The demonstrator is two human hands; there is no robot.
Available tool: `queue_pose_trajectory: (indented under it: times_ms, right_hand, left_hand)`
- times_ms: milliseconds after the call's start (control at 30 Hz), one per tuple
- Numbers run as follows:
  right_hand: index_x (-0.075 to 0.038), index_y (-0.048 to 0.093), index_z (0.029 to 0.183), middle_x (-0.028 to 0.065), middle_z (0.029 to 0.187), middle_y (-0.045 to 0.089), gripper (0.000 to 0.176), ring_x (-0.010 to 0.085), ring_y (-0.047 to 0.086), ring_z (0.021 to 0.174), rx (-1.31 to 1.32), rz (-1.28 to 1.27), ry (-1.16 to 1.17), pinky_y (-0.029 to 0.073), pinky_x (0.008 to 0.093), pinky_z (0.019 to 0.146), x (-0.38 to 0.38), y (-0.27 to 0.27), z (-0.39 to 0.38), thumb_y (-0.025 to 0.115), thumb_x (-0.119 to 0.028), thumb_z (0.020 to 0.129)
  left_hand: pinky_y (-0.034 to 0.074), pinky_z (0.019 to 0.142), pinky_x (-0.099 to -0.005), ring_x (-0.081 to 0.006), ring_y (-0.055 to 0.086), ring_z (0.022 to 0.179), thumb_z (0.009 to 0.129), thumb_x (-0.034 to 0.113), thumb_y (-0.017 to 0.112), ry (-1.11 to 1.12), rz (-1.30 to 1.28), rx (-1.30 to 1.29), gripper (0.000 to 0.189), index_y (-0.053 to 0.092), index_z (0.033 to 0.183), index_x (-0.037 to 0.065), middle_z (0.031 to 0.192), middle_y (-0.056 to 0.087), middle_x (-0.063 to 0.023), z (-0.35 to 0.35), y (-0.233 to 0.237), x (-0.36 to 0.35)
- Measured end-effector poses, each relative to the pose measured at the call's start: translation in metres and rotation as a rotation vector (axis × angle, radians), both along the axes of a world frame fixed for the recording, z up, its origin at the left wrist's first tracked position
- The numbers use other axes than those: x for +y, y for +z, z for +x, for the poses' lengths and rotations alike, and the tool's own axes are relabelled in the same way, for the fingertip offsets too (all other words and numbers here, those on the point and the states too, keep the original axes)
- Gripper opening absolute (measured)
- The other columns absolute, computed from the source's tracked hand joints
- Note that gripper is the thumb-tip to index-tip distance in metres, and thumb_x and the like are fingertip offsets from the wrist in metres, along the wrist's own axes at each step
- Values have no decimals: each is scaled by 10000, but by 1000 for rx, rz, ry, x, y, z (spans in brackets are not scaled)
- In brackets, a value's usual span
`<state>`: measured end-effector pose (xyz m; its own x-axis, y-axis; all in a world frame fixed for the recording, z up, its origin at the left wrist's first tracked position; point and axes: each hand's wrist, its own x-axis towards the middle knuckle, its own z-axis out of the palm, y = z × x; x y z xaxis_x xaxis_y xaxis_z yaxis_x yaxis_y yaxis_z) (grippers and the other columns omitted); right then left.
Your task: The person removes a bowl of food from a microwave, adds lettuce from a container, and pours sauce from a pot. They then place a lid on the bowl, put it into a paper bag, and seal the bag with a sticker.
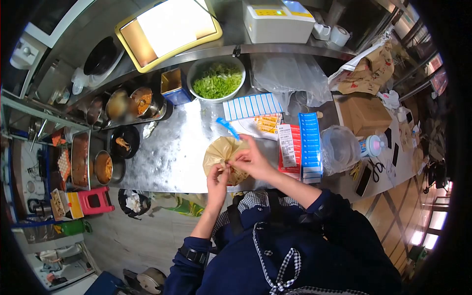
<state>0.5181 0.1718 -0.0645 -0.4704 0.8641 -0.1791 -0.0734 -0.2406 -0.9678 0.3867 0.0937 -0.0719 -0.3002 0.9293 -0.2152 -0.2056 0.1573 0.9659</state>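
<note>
Currently, in the head view, I am watching the only angle available, and it is looking down on a steel counter (182, 147). The left hand (216, 179) is pinching the near side of a tan plastic bag (220, 149), fingers drawn narrow and closed on the film. The right hand (250, 160) is gripping the same bag from the other side, thumb and fingertips pressed together on its gathered edge. The bag is sitting at the near edge of the counter, directly in front of the person, and brownish contents are showing through it; I cannot tell what they are. A blue strip (227, 127) is lying just beyond the bag. Farther back, a white bowl of chopped greens (218, 81) is standing beside a blue box (173, 86). To the right of the hands, a red and blue booklet (300, 147) is lying near a stack of clear tubs (339, 147). To the left, a black bowl (124, 142) and a round pot (103, 167) are holding orange-brown food.
</note>
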Motion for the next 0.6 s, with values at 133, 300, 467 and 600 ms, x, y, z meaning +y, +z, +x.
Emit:
queue_pose_trajectory:
  times_ms: [133, 300, 467, 600]
  right_hand:
    - [-94, 190, 1290, 89, 784, 573, 651, 137, 571, 715, 7, 261, 97, 457, 260, 657, -7, 20, -12, 571, -18, 768]
    - [-73, 244, 1296, 104, 785, 614, 577, 134, 588, 689, -153, 302, 25, 455, 261, 632, 5, 38, 15, 521, -22, 792]
    - [-5, 358, 1231, 63, 612, 608, 467, 112, 580, 587, -181, 32, 256, 442, 244, 579, -2, 44, 59, 531, -92, 806]
    - [22, 403, 1193, 68, 574, 601, 450, 116, 575, 536, -189, -78, 415, 442, 243, 546, -12, 39, 55, 555, -143, 804]
  left_hand:
    - [436, 661, -235, -100, 515, 793, 787, 11, 558, -24, 117, 227, 157, 463, 912, 23, 878, 552, -36, 13, 8, 3]
    - [435, 598, -214, -89, 535, 624, 843, 64, 523, 130, -65, 183, 105, 531, 778, -18, 685, 559, -29, -3, 14, 18]
    - [454, 545, -237, -114, 529, 607, 838, 87, 531, 107, -155, 386, 140, 511, 761, -28, 764, 502, -65, -19, 5, 25]
    - [479, 550, -266, -145, 507, 641, 826, 130, 547, 117, -202, 463, 185, 505, 767, -40, 849, 390, -103, -22, -2, 28]
